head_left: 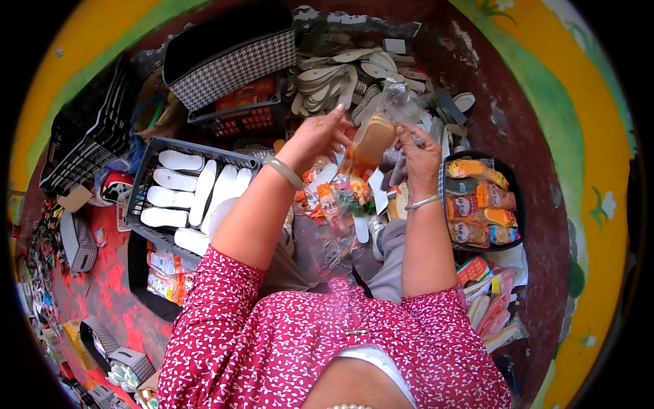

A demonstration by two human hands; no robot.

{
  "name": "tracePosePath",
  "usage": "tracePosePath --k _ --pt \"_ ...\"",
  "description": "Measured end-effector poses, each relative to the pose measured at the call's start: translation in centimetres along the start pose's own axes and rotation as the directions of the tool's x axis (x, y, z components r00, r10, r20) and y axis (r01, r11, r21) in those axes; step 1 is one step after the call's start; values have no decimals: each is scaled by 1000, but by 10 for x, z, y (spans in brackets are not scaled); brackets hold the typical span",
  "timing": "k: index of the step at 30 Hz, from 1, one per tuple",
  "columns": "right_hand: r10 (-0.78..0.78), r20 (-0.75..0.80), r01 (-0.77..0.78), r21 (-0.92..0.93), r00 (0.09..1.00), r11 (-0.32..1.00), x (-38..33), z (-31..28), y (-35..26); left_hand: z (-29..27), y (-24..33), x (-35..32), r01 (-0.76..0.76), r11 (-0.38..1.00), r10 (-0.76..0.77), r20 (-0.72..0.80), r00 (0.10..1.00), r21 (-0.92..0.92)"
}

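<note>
The right hand [419,155], closed, pinches a clear bag [400,102] of tan insoles [375,138]; the left hand [323,134], half open, is beside it, contact unclear.

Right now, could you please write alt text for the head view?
A person's right hand holds a tan, insole-shaped item with clear plastic, left hand close by. Around them: a crate of white insoles and heaped loose insoles.
</note>
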State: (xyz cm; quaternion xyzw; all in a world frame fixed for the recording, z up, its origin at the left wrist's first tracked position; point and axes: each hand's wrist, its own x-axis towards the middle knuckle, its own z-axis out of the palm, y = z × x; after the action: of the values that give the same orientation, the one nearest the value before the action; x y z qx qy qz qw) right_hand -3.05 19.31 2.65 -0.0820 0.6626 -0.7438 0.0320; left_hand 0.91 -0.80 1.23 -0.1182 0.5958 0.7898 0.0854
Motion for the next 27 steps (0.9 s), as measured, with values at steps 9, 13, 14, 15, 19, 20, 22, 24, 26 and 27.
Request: tracePosePath --k 9,13,14,15,19,20,22,24,26,27 --pt "137 177 -161 133 975 978 4 -6 13 21 -8 2 -287 955 296 136 945 -81" --pt "206 241 -249 166 948 954 -1 -2 7 19 -11 4 -299 911 327 54 944 -283" --pt "218 236 -263 176 947 949 -1 -2 7 18 -12 4 -304 905 326 26 945 -298" --pt "230 232 -275 184 945 944 -1 -2 7 17 -12 5 -311 898 327 -3 945 -313" --pt "189 191 -223 175 963 959 -2 1 9 18 -11 3 -320 881 318 -64 946 -350" --pt "168 205 -202 158 964 967 -1 0 10 18 -10 3 -325 877 328 -55 943 -353" --pt "127 231 -158 123 965 980 1 -3 9 18 -9 2 -335 871 346 -34 938 -361" --pt "156 252 -206 187 955 961 0 -4 -2 12 -9 3 -347 883 352 -43 935 -317" --pt "144 234 -198 225 961 954 2 -5 -10 10 -12 4 -333 896 342 -22 939 -294" --pt "125 230 -174 208 965 962 3 -7 -8 12 -11 2 -315 903 330 3 944 -293"
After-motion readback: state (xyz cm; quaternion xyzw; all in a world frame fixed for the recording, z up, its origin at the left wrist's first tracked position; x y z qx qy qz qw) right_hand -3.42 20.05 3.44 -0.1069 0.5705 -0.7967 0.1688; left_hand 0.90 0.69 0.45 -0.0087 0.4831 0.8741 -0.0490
